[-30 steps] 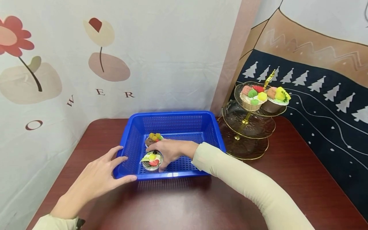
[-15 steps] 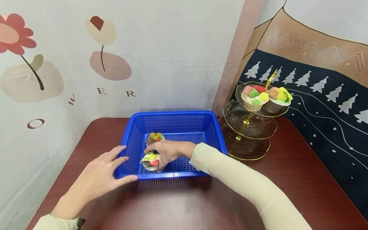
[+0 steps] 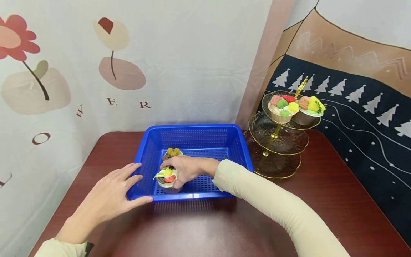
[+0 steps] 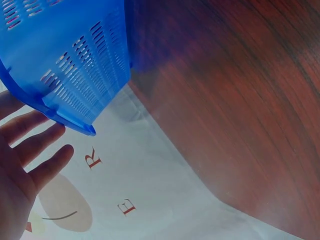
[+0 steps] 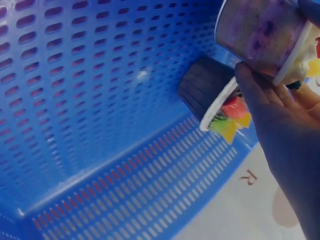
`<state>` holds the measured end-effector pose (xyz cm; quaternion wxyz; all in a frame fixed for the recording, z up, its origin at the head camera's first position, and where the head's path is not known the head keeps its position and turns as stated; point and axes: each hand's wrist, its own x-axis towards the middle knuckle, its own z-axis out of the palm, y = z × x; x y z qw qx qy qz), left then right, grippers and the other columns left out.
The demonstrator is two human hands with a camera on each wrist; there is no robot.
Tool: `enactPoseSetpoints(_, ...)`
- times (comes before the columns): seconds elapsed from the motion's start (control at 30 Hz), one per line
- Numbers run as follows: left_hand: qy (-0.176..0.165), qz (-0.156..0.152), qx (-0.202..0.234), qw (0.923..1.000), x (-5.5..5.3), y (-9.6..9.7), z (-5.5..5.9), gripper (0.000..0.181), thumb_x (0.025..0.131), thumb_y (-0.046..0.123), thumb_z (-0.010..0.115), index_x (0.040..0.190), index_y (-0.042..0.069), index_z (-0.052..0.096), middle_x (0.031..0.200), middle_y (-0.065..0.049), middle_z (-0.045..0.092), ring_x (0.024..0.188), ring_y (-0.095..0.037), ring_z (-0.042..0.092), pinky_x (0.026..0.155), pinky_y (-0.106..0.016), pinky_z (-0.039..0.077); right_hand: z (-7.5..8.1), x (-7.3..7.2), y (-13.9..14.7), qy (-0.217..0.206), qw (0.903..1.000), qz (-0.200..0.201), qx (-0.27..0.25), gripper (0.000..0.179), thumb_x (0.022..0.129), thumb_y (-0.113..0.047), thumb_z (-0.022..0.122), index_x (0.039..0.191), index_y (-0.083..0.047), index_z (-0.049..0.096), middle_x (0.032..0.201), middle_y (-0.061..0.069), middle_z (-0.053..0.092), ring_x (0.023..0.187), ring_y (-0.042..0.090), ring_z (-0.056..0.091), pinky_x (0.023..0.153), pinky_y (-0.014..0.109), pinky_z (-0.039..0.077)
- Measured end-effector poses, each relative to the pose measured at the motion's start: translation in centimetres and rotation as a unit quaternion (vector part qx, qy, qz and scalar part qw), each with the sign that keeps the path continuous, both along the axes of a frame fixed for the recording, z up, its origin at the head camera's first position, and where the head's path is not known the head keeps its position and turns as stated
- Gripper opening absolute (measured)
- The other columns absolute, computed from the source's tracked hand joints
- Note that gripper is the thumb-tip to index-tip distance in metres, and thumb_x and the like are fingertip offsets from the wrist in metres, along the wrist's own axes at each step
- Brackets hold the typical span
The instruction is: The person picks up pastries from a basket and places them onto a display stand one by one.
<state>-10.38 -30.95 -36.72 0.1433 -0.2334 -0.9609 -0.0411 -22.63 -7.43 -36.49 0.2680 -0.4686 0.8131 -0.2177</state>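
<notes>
Inside the blue plastic basket [image 3: 196,126], my right hand [image 3: 185,169] grips a cupcake [image 3: 166,179] topped with cream and red, yellow and green fruit pieces. In the right wrist view the held cupcake's cup [image 5: 262,35] looks purplish, with thumb and fingers around it. A second cupcake [image 3: 173,152], with yellow chunks on top, stands just behind it, partly hidden by the hand. From the right wrist its dark cup [image 5: 204,86] is visible. My left hand [image 3: 110,189] rests at the basket's left rim with fingers spread and fairly straight.
A three-tier glass stand [image 3: 277,141] with gold edges stands to the basket's right. Two cupcakes sit on its top tier, one in a tan cup [image 3: 280,115], one in a brown cup [image 3: 305,117]. Printed curtains border the reddish-brown table [image 3: 199,228] at the back and sides.
The cupcake in my right hand has shifted slightly left and up and tilted, showing more of its side. My left hand stays at the basket's rim.
</notes>
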Motion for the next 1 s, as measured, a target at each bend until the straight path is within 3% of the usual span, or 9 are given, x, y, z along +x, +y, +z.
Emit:
enactPoseSetpoints(0.3,-0.005,0.006,0.006,0.9999,0.2,0.0,0.3,0.078,0.076,0.074,0.068,0.109,0.004,0.074,0.133,-0.018,0.059,0.119,-0.043,0.057,0.091,-0.059,0.049,3.7,1.1,1.4,0.080,0.9965,-0.006,-0.024,0.075,0.076,-0.031,0.087,0.139,-0.009,0.054,0.112,-0.005,0.061,0.092,0.005,0.056,0.080,0.015,0.045)
enactPoseSetpoints(0.6,0.010,0.001,0.020,0.9997,0.2,-0.1,-0.1,0.075,0.075,0.071,0.071,0.107,0.003,0.074,0.132,-0.016,0.060,0.119,-0.041,0.058,0.089,-0.057,0.050,6.7,1.5,4.9,0.107,0.9892,-0.048,-0.088,0.069,0.072,-0.033,0.089,0.130,-0.010,0.060,0.105,-0.006,0.064,0.087,0.006,0.059,0.073,0.018,0.050)
enactPoseSetpoints(0.77,0.013,0.000,0.023,0.9997,0.2,-0.1,-0.2,0.074,0.075,0.070,0.072,0.106,0.003,0.075,0.132,-0.016,0.060,0.119,-0.040,0.058,0.089,-0.057,0.051,7.5,1.6,8.1,0.141,0.9752,-0.097,-0.140,0.061,0.071,-0.036,0.083,0.124,-0.015,0.062,0.105,-0.010,0.063,0.091,0.004,0.058,0.077,0.023,0.051)
enactPoseSetpoints(1.0,0.011,-0.003,0.026,0.9996,0.3,0.0,0.0,0.073,0.075,0.069,0.072,0.106,0.003,0.075,0.132,-0.015,0.060,0.118,-0.039,0.058,0.088,-0.057,0.051,7.3,2.0,13.3,0.190,0.9435,-0.173,-0.208,0.063,0.069,-0.037,0.081,0.125,-0.016,0.062,0.110,-0.007,0.065,0.097,0.010,0.060,0.084,0.032,0.051)
